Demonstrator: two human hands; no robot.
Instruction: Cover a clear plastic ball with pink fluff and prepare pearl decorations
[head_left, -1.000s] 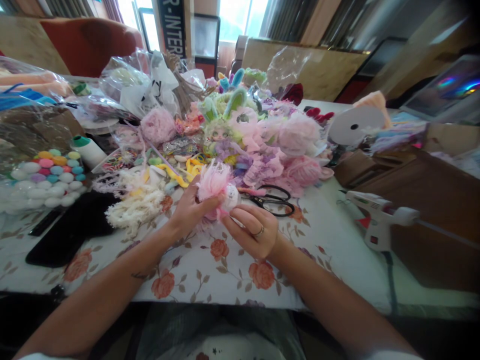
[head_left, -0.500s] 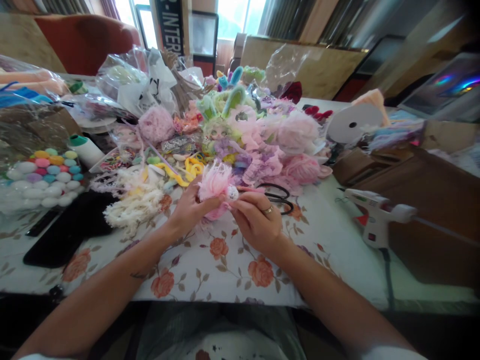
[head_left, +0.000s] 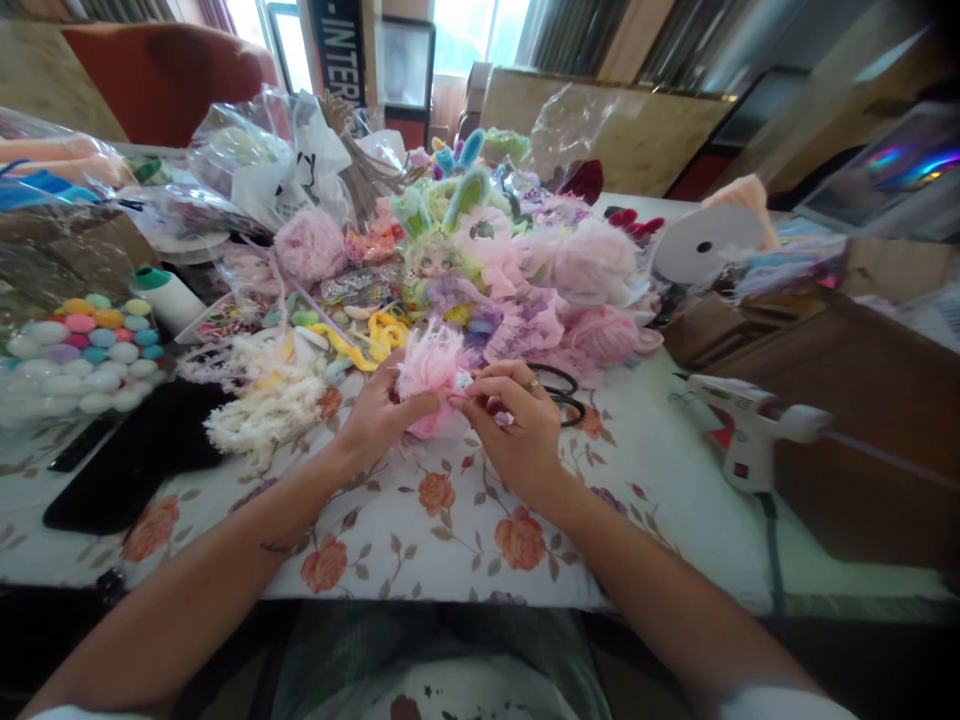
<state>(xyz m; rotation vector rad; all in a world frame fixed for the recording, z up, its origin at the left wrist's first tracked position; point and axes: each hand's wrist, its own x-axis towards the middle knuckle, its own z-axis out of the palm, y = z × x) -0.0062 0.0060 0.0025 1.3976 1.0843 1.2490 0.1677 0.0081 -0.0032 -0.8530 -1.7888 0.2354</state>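
A fluffy pink bundle (head_left: 431,365) with a small white part on its right side is held just above the flowered cloth (head_left: 442,540). My left hand (head_left: 382,410) is wrapped round its left side, thumb across the front. My right hand (head_left: 521,425) pinches at its right edge, fingertips together beside the white part; what lies between them is too small to make out. Behind my right hand are black scissor handles (head_left: 566,395), partly hidden by it.
Pink ruffled fabric (head_left: 525,320), a green-eared doll (head_left: 433,262) and cream yarn (head_left: 262,410) are heaped beyond my hands. A black phone-like slab (head_left: 112,480) lies left; a glue gun (head_left: 750,430) and cardboard box (head_left: 877,420) are right.
My right hand has shifted slightly, its fingers more bent and the fingertips a little further left on the bundle. My left hand keeps its hold.
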